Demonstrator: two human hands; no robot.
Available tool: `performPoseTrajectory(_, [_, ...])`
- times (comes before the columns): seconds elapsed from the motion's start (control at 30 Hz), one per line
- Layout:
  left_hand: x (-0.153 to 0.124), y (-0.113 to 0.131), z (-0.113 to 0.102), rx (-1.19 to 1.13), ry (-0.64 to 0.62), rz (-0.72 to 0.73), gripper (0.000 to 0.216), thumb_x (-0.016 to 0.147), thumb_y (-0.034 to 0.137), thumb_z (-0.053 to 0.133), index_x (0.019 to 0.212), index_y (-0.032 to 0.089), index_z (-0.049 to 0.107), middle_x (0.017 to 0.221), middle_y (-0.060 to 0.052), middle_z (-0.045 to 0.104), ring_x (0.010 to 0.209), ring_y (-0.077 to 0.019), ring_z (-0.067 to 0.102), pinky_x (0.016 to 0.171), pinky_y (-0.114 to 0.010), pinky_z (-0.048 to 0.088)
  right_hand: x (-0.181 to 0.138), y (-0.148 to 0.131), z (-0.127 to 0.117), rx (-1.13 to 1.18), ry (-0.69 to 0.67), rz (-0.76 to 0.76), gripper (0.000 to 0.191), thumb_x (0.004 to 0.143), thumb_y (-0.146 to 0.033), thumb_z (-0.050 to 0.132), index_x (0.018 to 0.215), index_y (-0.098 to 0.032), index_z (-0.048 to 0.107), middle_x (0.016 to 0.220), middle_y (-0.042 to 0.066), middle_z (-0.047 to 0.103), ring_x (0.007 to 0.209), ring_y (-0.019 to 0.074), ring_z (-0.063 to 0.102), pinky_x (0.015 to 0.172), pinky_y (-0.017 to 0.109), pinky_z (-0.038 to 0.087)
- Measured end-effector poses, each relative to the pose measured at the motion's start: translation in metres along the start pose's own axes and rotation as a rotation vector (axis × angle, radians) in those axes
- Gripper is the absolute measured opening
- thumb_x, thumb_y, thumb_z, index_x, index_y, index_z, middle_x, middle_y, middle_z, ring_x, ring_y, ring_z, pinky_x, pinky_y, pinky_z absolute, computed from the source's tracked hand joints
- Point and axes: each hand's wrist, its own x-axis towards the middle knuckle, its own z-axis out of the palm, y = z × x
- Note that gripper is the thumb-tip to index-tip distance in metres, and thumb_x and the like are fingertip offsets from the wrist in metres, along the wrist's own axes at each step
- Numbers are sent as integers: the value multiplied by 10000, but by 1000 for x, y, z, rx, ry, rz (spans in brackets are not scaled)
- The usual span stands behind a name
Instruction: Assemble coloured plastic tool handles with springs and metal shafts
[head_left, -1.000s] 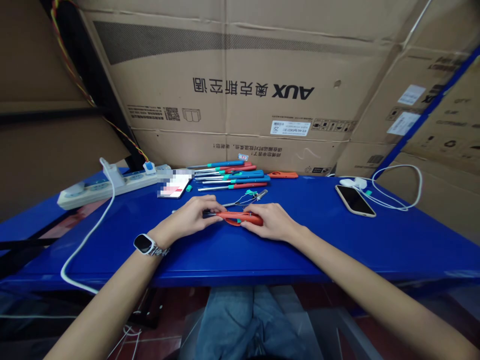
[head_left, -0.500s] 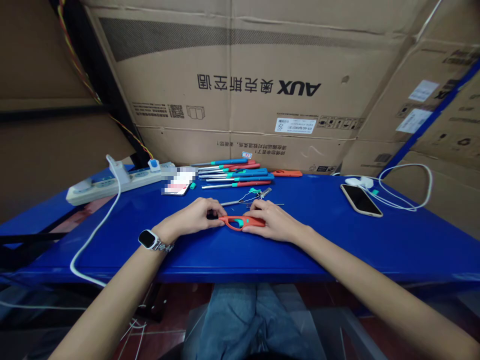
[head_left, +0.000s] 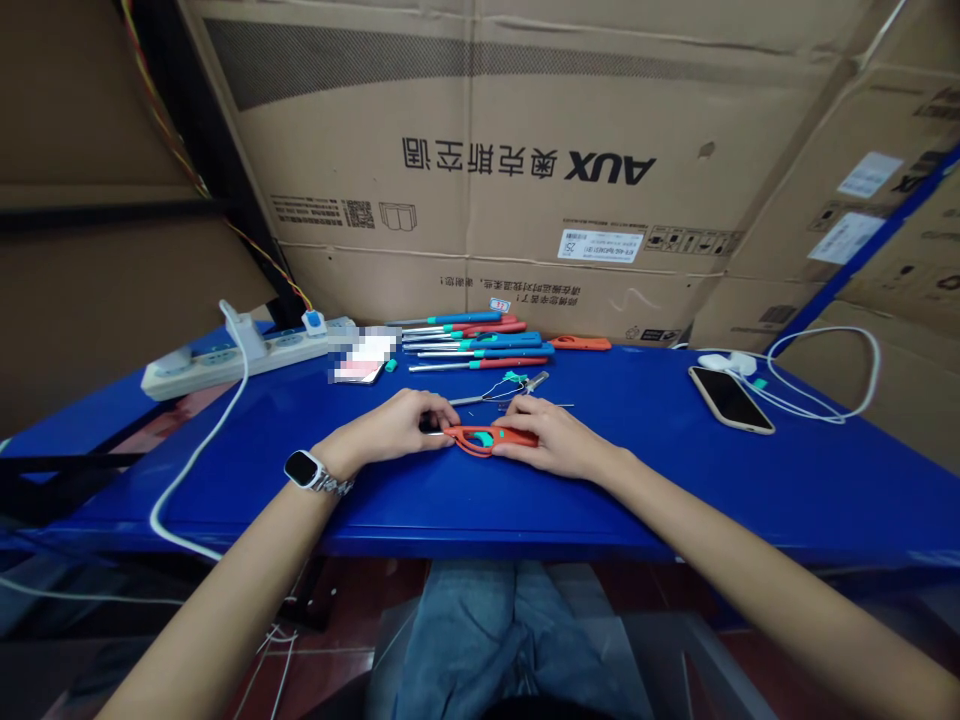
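Observation:
Low over the front middle of the blue table, both hands hold an orange utility lighter (head_left: 513, 437) with a teal trigger (head_left: 484, 438). My left hand (head_left: 401, 425) is closed in a pinch at its narrow front end, where a short bit of silver metal shows by the fingers. My right hand (head_left: 562, 440) wraps its thumb and fingers round the rear of the orange handle. Just beyond the hands lie a loose metal tube (head_left: 480, 400), thin white wire and a small screwdriver-like tool (head_left: 536, 381).
Several blue and red utility lighters (head_left: 480, 352) lie in a row at the back, with an orange handle (head_left: 581, 343) beside them. A power strip (head_left: 217, 362) is on the left, with a white cable hanging down. To the right lies a phone (head_left: 731, 400). Cardboard (head_left: 517, 100) walls the back.
The view has shifted slightly. Both hands keep their grip on the orange lighter. A bit of silver metal now shows beside my left fingers, where it looked dark before.

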Motion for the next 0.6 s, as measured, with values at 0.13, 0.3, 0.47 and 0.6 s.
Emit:
performPoseTrajectory(0.13, [0,-1,0,3,-9,18,193,797,292,669,937,183,746,845,-32,723,732,-153,611,673,-247,478,-1,-1,-1,-10,-14,15,430,924,-539,571,1170,-213,706,1054,87,625,948,223,606,874,372,486])
performPoseTrajectory(0.3, [-1,2,-3,46,-34,10,189,799,275,661,941,185,749,897,-41,718,788,-169,618,719,-265,474,0,2,-1,26,-17,19,436,915,-554,576,1159,-223,722,1036,86,621,920,214,610,868,366,493])
performPoseTrajectory(0.47, [0,4,-3,80,-33,34,168,797,267,661,917,195,753,865,-35,702,816,-184,613,750,-280,467,1,2,0,35,-36,20,464,913,-582,558,1191,-244,714,1028,78,615,903,207,615,844,344,490])
performPoseTrajectory(0.6, [0,4,-1,68,-22,28,160,772,239,663,898,195,752,860,-31,696,802,-183,614,746,-282,469,2,0,-1,14,-55,58,464,904,-584,575,1183,-244,724,1036,78,611,878,203,614,803,337,476])
